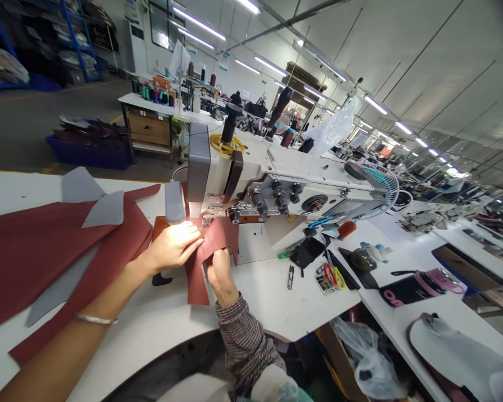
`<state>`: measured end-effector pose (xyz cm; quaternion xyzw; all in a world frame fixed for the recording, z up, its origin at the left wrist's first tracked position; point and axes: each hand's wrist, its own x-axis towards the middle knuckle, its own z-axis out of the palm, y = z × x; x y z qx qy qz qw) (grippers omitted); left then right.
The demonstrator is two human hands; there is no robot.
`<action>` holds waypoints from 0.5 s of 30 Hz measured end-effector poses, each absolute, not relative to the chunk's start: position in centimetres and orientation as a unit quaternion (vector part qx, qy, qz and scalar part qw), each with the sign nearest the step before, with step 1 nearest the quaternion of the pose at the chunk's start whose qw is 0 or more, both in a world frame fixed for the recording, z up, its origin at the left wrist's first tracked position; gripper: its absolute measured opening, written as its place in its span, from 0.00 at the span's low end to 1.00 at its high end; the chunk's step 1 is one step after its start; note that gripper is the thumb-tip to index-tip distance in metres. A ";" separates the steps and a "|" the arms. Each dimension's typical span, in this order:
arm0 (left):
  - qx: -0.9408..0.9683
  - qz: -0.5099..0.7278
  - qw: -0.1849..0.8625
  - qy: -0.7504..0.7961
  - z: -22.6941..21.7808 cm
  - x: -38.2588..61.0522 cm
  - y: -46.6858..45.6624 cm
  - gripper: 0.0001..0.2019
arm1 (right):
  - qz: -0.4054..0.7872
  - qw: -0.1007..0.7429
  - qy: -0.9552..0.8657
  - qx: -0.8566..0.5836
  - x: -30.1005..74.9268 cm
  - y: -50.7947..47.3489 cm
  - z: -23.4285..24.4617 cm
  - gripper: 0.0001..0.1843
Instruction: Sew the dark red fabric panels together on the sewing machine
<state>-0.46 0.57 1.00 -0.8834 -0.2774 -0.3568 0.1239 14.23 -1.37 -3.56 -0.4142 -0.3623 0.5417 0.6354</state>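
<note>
At a sewing machine [251,162], a reddish-brown leather-like piece [214,237] lies folded under the lit needle area, a strip of it hanging toward me. My left hand [175,245] is closed at the piece's left side, its thumb and fingers pinched together on it just in front of the presser foot [207,220]. Just to the right, my right hand [220,272] is curled shut around the piece's near edge; its fingertips are hidden beneath the material. A seam line crosses the piece between both hands.
Large reddish-brown pieces [37,234] with grey backing spread over the table's left. On the right lie a black phone [308,252], a small thread snipper [291,277], scissors [338,277] and a pink-and-black bottle [419,287]. A blue bin [90,153] stands on the floor.
</note>
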 end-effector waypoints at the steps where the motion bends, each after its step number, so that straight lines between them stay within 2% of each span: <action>1: -0.885 -0.353 0.124 -0.277 1.0 -0.5 0.6 0.16 | 0.577 0.631 -0.316 -0.411 14.3 -1.3 -3.5 0.11; 5: -0.885 -0.354 0.115 -0.280 0.8 -0.4 0.4 0.13 | 0.635 0.606 -0.218 -0.427 14.7 -1.5 -3.2 0.15; 15: -0.845 -0.341 0.122 -0.393 -0.5 1.4 -2.0 0.15 | 0.636 0.618 -0.296 -0.356 15.4 -1.4 -3.2 0.10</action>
